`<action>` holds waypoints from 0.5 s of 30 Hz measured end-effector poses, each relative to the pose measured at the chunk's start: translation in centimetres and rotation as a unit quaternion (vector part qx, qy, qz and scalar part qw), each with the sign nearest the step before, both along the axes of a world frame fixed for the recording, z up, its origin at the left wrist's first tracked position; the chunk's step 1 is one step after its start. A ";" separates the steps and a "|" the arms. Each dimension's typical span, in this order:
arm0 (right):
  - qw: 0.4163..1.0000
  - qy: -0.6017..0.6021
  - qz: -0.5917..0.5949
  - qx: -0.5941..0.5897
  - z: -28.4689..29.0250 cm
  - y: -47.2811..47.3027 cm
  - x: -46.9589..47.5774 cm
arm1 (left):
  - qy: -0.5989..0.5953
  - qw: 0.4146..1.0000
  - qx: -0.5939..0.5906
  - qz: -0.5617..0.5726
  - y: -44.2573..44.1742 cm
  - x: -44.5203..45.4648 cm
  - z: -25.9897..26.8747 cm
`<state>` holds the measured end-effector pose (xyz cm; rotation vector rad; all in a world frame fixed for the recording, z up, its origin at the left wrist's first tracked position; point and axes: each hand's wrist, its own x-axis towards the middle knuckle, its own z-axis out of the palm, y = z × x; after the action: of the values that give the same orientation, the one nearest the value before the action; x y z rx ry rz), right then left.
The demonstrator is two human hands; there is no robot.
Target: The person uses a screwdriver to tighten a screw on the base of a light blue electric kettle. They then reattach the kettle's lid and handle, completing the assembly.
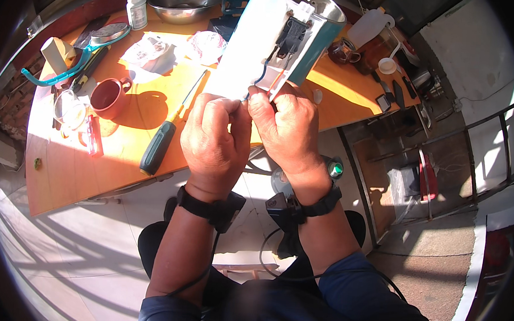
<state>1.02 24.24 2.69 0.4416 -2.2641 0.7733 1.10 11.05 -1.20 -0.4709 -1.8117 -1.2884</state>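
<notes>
An electric appliance body (242,45), probably a kettle, lies tilted on the table with its steel-lined opening (330,6) away from me. A black switch unit (292,35) sits in its white channel. From it run a blue wire (261,74) and an orange wire (278,79). My left hand (216,136) pinches near the blue wire's lower end. Thumb and forefinger of my right hand (287,127) meet it there, closed on the same wire. Fingers hide the wire tip and the orange wire's end. A screwdriver (157,148) lies left of my left hand.
A brown mug (108,96), a glass cup (69,109) and a red lighter (93,136) stand or lie at left. Behind are a turquoise curved part (68,76), white bottle (137,9) and steel bowl (185,1). A plastic jug (370,28) stands at far right.
</notes>
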 end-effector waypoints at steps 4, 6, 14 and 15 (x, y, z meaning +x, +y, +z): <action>1.000 -0.004 0.002 -0.002 0.0 0.1 0.1 | -0.007 1.000 0.001 -0.011 -0.3 0.0 0.1; 1.000 -0.003 0.003 -0.001 0.0 0.0 0.1 | -0.032 0.999 0.021 -0.026 -0.3 0.4 0.1; 1.000 -0.014 -0.005 0.000 -0.1 -0.1 0.3 | -0.146 0.966 0.185 -0.106 0.7 1.3 -0.1; 1.000 -0.014 -0.005 -0.002 -0.2 0.0 0.3 | -0.150 0.963 0.195 -0.114 0.7 1.3 -0.1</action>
<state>1.29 24.21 2.52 0.4195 -2.2892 0.7834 2.40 11.77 -1.32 -0.2806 -1.7134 -1.9143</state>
